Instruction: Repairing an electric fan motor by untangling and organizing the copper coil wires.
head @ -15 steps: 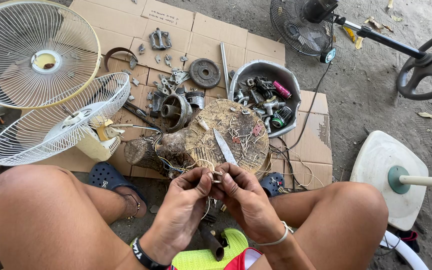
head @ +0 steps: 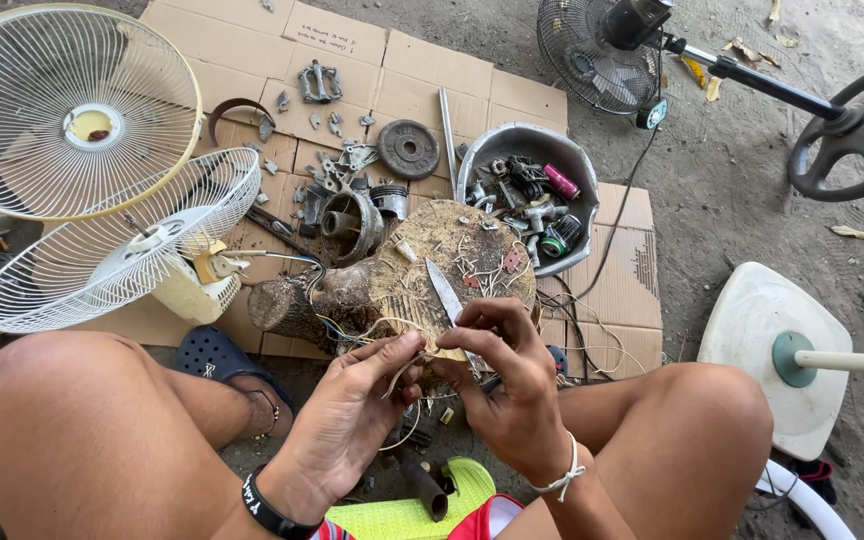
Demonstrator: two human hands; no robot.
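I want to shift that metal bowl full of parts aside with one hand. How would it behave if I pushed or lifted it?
The metal bowl is heaped with metal parts, so it is probably heavy for its size. Its rounded wall suggests it might rock or tip if lifted by one edge. On the cardboard it would likely drag rather than slide freely.

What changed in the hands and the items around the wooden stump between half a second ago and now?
Very little. The left hand and right hand stay together over the near edge of the round wooden stump, fingers pinching thin pale wire strands; the fingers shifted only slightly. The bare steel knife blade remains on the stump, and the white wire fan guards and grey metal bowl of parts have not moved.
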